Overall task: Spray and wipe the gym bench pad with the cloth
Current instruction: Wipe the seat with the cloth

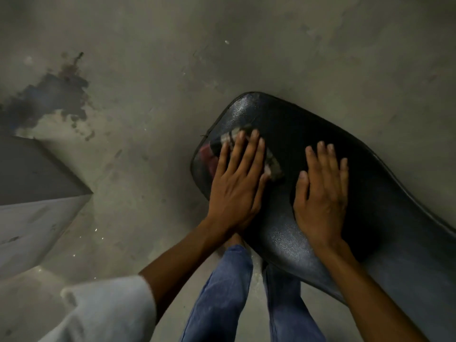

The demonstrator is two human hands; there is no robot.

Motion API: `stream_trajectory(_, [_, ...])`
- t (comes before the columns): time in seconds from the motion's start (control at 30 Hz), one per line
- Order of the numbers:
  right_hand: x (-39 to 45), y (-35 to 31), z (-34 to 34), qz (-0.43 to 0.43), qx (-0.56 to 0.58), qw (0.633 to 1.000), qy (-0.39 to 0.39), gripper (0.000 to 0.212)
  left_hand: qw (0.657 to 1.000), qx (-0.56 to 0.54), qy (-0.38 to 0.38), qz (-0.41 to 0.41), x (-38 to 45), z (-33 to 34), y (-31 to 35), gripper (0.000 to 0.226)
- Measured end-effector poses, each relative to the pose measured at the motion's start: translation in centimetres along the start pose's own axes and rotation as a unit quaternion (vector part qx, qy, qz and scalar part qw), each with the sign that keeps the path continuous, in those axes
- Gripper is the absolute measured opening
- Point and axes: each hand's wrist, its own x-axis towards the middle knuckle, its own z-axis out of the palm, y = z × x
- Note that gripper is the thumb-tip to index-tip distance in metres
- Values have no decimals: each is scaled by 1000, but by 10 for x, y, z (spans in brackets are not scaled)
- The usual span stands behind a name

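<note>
The black gym bench pad [296,124] runs from the middle of the view down to the right, its surface shiny and textured. My left hand [237,183] lies flat near the pad's left end, fingers spread, pressing a striped cloth [229,138] with red, white and dark bands against the pad. The cloth shows past the fingertips and beside the thumb. My right hand [320,193] rests flat on the pad just to the right, palm down, fingers apart, holding nothing. No spray bottle is in view.
Bare grey concrete floor [172,70] surrounds the bench, with a dark stain [49,95] at the left. A grey block or step [37,183] juts in from the left edge. My jeans-clad legs [222,292] stand below the pad's near edge.
</note>
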Motion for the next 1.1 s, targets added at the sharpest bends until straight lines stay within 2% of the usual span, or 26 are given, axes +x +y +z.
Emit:
stream_trajectory(0.1, [2, 2, 3, 0, 18, 1000, 7, 47, 1000, 0, -10, 9, 52, 9, 22, 65])
stream_trajectory(0.17, [2, 4, 0, 19, 66, 998, 11, 47, 999, -3, -20, 32, 51, 13, 31, 65])
stream_trajectory(0.23, [-1, 12, -10, 41, 83, 996, 21, 47, 996, -13, -48, 72, 18, 12, 38, 65])
stream_trajectory(0.37, [-27, 38, -31, 84, 13, 995, 52, 48, 986, 12, -116, 115, -61, 5, 35, 64])
stream_trajectory(0.5, [-44, 51, -29, 99, -39, 994, 34, 50, 991, 16, -74, 110, -7, 15, 48, 65])
stream_trajectory(0.6, [-45, 53, -25, 97, -50, 993, 35, 51, 992, 13, -69, 104, 29, 26, 70, 65])
stream_trajectory(0.73, [-45, 55, -35, 96, -13, 995, 22, 51, 986, 7, -97, 137, -27, 21, 79, 64])
stream_trajectory(0.83, [-63, 64, -52, 118, -32, 992, 24, 52, 977, 33, -131, 163, -79, 12, 69, 65])
stream_trajectory(1.0, [-110, 83, -66, 194, -99, 976, 27, 55, 987, 29, -98, 121, -22, 27, 94, 63])
stream_trajectory(1.1, [-118, 86, -59, 211, -107, 972, 13, 56, 986, 15, -99, 130, -10, 43, 121, 64])
